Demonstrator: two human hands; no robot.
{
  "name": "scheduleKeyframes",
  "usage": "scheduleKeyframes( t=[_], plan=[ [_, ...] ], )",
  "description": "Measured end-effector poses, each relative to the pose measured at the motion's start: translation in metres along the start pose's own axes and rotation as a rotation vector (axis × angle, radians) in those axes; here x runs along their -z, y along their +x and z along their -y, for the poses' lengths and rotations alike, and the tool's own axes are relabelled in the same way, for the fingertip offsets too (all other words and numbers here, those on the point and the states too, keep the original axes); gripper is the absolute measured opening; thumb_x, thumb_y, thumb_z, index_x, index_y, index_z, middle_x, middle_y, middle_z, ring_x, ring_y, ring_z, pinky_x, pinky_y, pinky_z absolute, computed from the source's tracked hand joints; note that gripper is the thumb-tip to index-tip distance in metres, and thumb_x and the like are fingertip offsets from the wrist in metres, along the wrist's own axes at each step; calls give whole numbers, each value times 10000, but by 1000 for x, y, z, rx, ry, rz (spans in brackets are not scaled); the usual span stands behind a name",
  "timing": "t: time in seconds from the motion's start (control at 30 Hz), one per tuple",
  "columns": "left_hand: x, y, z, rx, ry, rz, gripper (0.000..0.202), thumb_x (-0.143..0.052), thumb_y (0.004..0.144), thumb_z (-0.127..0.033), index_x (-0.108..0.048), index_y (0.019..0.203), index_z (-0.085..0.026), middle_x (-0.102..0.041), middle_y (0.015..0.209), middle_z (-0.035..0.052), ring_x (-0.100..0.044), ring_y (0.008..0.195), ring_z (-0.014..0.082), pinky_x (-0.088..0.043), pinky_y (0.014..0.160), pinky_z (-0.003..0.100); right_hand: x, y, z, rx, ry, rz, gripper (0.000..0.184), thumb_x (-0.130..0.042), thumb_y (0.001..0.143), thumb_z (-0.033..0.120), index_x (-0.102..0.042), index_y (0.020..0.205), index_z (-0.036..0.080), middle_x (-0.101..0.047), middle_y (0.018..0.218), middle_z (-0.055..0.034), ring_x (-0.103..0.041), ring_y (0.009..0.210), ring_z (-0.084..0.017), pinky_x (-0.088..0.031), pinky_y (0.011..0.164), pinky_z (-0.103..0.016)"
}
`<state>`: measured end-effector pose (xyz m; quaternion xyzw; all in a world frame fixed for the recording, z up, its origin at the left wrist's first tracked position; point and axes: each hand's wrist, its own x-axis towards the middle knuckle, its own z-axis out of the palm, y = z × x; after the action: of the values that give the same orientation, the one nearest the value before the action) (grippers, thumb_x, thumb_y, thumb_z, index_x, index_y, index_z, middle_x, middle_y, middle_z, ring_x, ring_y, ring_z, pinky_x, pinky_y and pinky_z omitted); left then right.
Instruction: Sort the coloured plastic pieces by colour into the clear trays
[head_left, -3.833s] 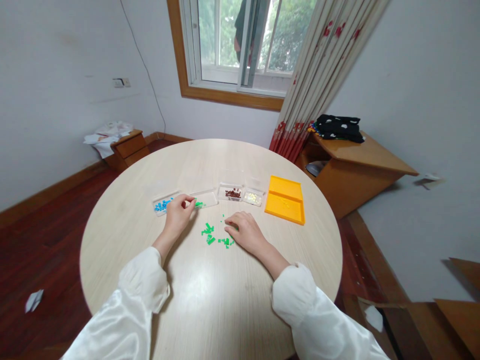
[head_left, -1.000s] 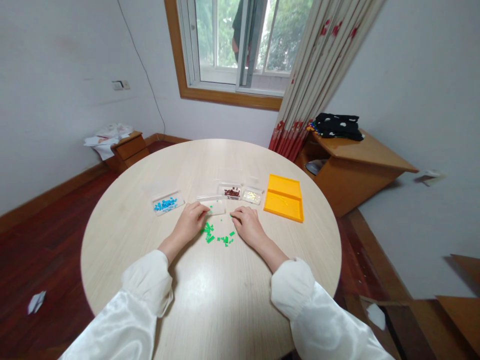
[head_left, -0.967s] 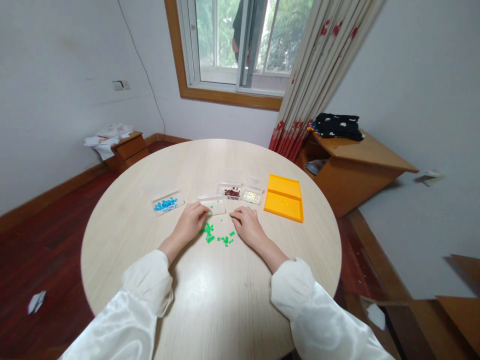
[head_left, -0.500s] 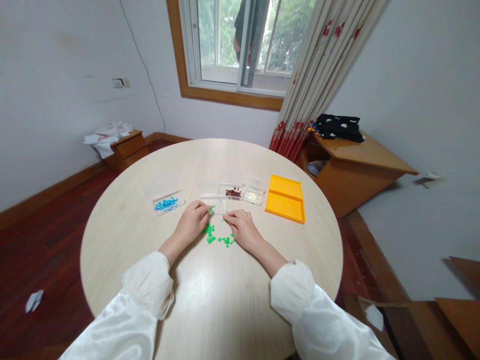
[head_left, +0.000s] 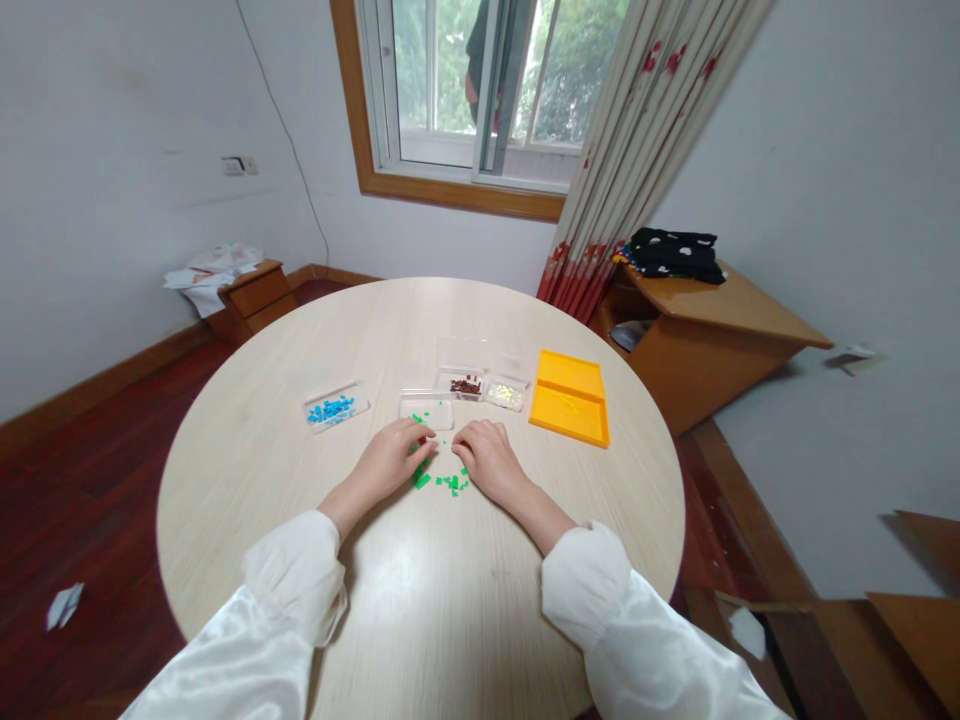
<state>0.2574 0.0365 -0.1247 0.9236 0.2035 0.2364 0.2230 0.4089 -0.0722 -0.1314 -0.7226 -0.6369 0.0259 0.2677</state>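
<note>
Small green pieces (head_left: 454,483) lie loose on the round table, in a rough arc below and between my hands. Over the left part of that arc is my left hand (head_left: 391,458), thumb and fingers apart, hiding some pieces. Facing it, my right hand (head_left: 486,458) rests low by the right end of the arc, its fingers bent but parted; nothing shows in them. Just beyond both hands stands a clear plastic box (head_left: 437,410) with a few green bits in it and at its left edge.
Behind stand clear boxes of brown pieces (head_left: 466,386) and pale yellow pieces (head_left: 505,392). To the left is a box of blue pieces (head_left: 331,409). An opened yellow case (head_left: 570,420) lies right, near the edge of the table (head_left: 450,620).
My left hand has drawn back from the clear box towards me, its fingertips now over the table. The right hand has shifted slightly and its fingertips have pulled back from the box.
</note>
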Motion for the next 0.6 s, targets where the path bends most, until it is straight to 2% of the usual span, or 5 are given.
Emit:
scheduleKeyframes(
  t=[0.13, 0.3, 0.4, 0.6],
  plan=[
    [-1, -1, -5, -69, -82, -15, 144, -580, 821, -276, -641, 884, -162, -653, 786, 43, -580, 715, 145, -453, 669, 264, 1, 1, 4, -40, 118, -58, 107, -518, 870, 176, -592, 793, 167, -640, 814, -44, -531, 822, -175, -337, 774, -316],
    [-1, -2, -17, -134, -150, -37, 118, -577, 825, -279, -619, 847, -171, -635, 768, 26, -562, 707, 132, -446, 679, 260, 2, 2, 9, -122, 466, -102, 140, -509, 851, 207, -596, 747, 171, -639, 748, -15, -555, 726, -136, -393, 707, -266],
    [-3, -2, -21, -134, -165, -81, 123, -555, 837, -267, -600, 786, -164, -615, 738, 22, -546, 689, 128, -435, 663, 253, 0, 3, 11, -167, 640, -107, 173, -516, 829, 266, -599, 712, 170, -631, 695, 2, -549, 656, -118, -404, 639, -240],
    [-6, -4, -19, -96, -147, -154, 126, -565, 827, -258, -560, 736, -171, -572, 689, -7, -516, 653, 116, -414, 616, 233, -8, 3, 9, -197, 837, -50, 282, -558, 782, 420, -616, 666, 170, -616, 619, 11, -510, 572, -105, -406, 565, -230]
  ],
)
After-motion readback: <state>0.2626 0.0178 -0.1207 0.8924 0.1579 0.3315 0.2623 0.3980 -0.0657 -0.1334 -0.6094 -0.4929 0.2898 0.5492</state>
